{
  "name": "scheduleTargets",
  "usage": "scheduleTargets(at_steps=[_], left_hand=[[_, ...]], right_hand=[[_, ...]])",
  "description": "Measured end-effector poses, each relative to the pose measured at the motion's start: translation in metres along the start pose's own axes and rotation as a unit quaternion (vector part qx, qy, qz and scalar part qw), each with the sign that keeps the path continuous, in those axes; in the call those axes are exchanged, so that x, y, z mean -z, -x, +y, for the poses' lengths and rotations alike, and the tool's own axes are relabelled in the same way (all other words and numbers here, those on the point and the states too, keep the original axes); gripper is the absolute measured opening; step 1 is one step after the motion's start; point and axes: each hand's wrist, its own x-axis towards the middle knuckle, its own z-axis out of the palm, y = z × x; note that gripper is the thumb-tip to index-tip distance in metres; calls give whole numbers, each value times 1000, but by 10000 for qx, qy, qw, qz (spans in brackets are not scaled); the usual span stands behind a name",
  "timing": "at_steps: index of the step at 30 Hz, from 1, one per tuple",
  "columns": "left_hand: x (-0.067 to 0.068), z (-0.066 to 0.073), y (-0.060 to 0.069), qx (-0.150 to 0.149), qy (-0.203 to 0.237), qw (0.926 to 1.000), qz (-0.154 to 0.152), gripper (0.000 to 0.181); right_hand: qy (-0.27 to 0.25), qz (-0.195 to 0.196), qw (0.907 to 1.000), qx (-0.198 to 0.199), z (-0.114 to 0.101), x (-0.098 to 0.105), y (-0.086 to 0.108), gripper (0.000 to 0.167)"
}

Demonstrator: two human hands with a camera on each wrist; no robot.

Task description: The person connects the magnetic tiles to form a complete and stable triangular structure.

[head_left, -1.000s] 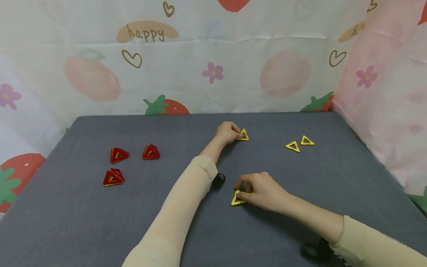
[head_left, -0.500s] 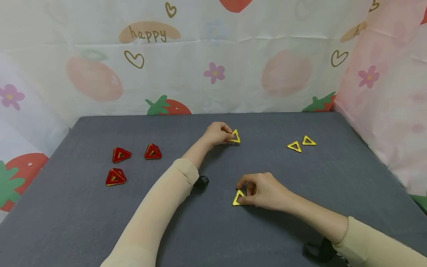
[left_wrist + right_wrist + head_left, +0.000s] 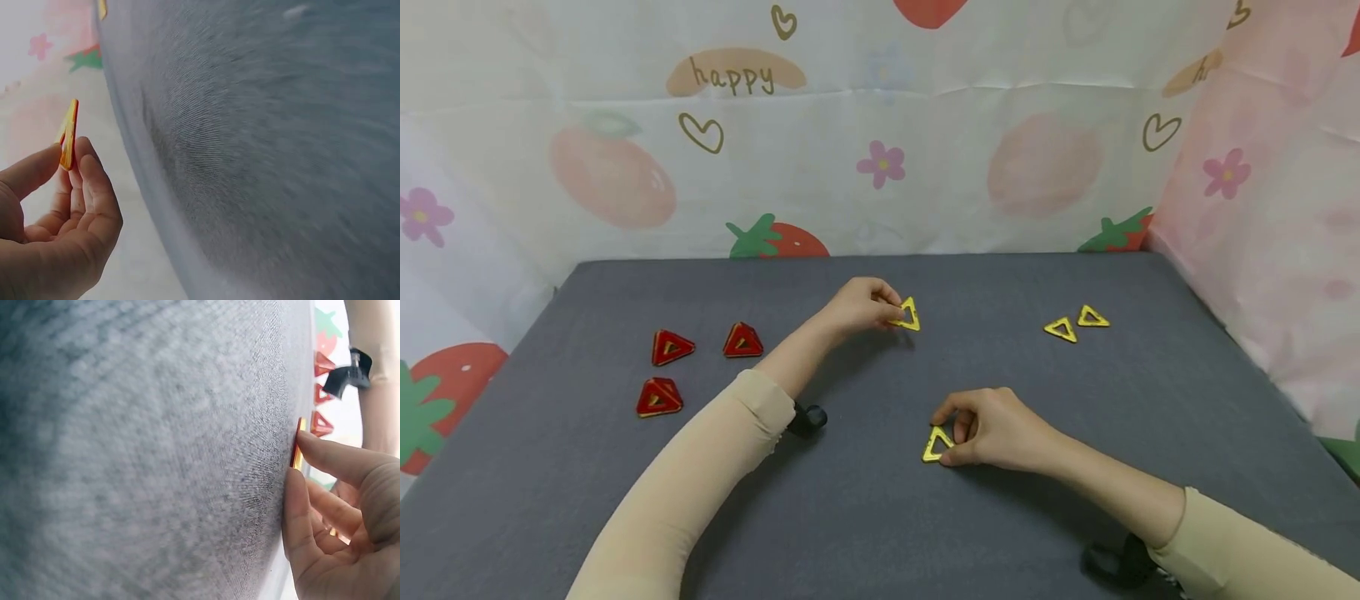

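My left hand (image 3: 861,307) pinches a yellow triangular tile (image 3: 915,317) by its left side between thumb and fingers, over the far middle of the table. In the left wrist view this tile (image 3: 70,137) is seen nearly edge-on, with a red edge, clear of the tabletop. My right hand (image 3: 1000,429) holds a second yellow triangular tile (image 3: 929,450) at the near middle, thumb at its lower right corner and a finger at its top. The right wrist view shows that tile (image 3: 301,424) edge-on, close to the cloth.
Three red pyramid-shaped pieces, one at the back (image 3: 743,342), one left of it (image 3: 672,348) and one nearer (image 3: 659,398), stand on the left. Two more yellow triangular tiles (image 3: 1060,336) lie flat at the back right. A grey cloth (image 3: 850,500) covers the table before a printed curtain (image 3: 940,192).
My left hand has moved left and slightly nearer, carrying its yellow triangular tile. The right hand stays in place, its thumb shifting off the tile's opening to the corner.
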Motion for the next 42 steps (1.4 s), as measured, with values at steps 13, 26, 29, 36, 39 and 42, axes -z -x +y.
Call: scheduleTargets(at_steps=[13,26,29,36,39,42], left_hand=[[-20,0,51,-50,-652,9924,-1046,15],[-39,-1,81,456,-918,9895,-1015,5],[-47,-2,84,468,-1035,9881,-1040,5],[-58,-1,86,356,-1124,9890,-893,3],[-62,-1,86,264,-1262,9883,-820,3],[-66,-1,86,154,-1358,9881,-705,5]], right_hand=[[4,31,10000,-43,-1,0,-1,33],[36,50,10000,-24,-2,1,-1,33],[51,40,10000,-32,-2,0,-1,33],[14,13,10000,14,-1,1,-1,32],[0,-5,10000,7,0,1,-1,32],[-7,-12,10000,-16,0,1,-1,32]])
